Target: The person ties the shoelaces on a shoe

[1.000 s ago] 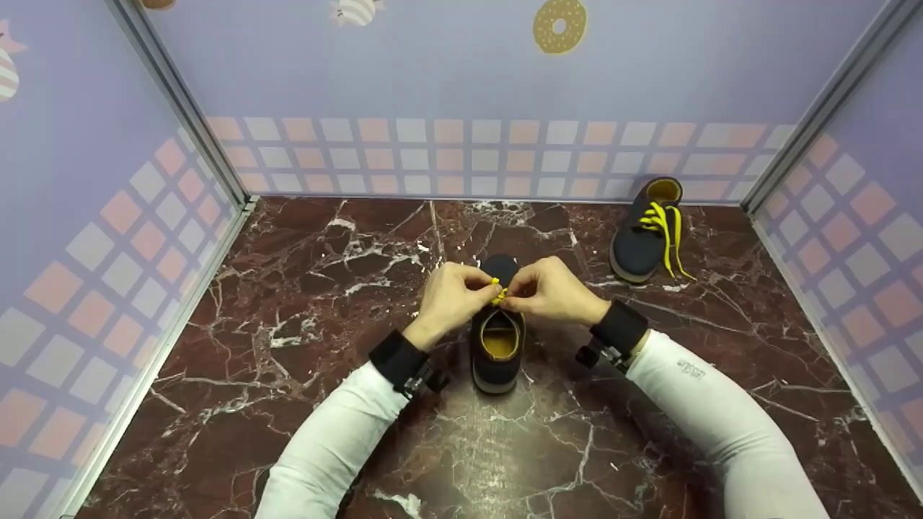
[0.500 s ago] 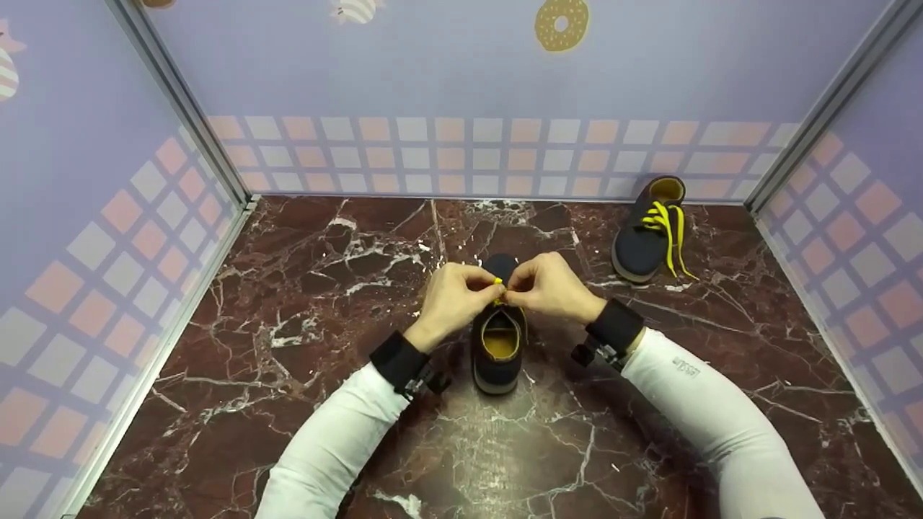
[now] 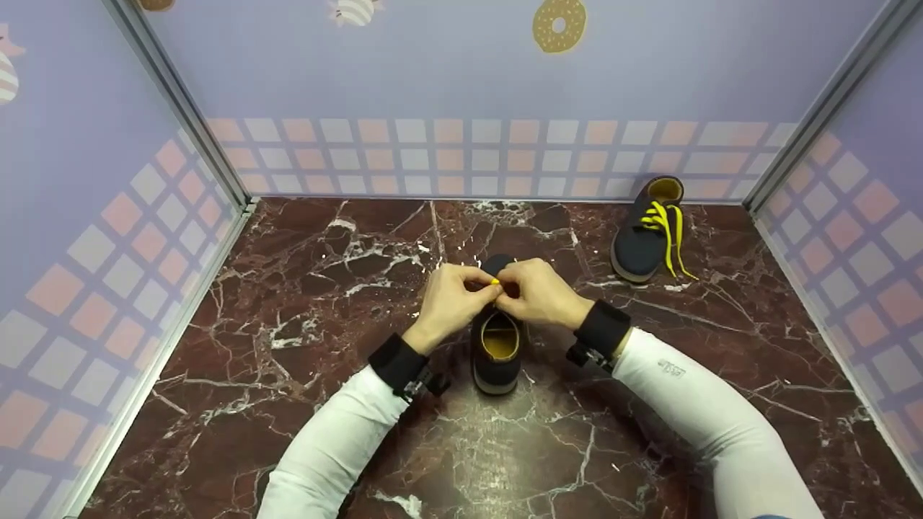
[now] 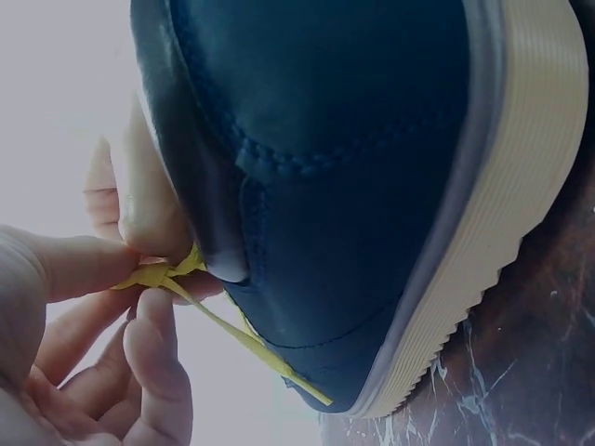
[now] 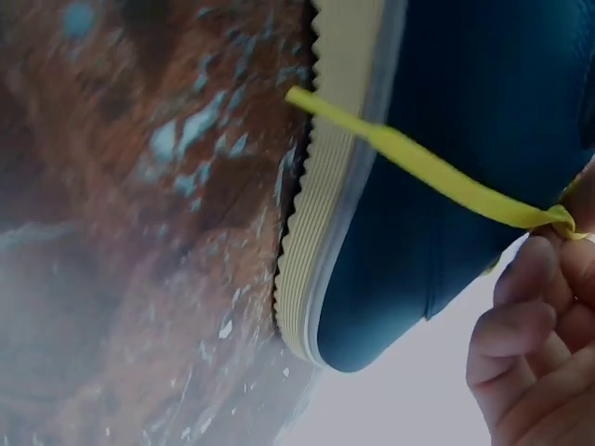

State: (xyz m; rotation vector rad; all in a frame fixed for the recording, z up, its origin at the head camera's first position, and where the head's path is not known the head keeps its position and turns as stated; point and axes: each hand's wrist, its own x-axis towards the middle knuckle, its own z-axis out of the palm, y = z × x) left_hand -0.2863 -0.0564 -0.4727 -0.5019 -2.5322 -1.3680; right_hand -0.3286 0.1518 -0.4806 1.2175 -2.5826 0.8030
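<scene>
A dark shoe (image 3: 497, 373) with a mustard inside stands on the marbled surface, toe pointing away from me. Over its tongue, my left hand (image 3: 448, 301) pinches the yellow shoelace (image 4: 237, 339) between thumb and forefinger. From the other side my right hand (image 3: 542, 294) grips the same lace with its fingertips, which meet those of the left. One loose lace end hangs down each side of the shoe, as the wrist views show. In the right wrist view that lace end (image 5: 437, 181) crosses the dark upper to the ribbed cream sole (image 5: 321, 218). The fingers hide most of the knot area.
A matching shoe (image 3: 638, 249) with loose yellow laces stands at the back right, close to the rear wall (image 3: 461, 86). Patterned panels enclose the surface at the left, back and right. Small white flecks lie on the marble left of the toe.
My right hand has shifted slightly left, closing the gap to the left fingertips; less yellow lace shows between them. The left hand and both shoes have stayed in place.
</scene>
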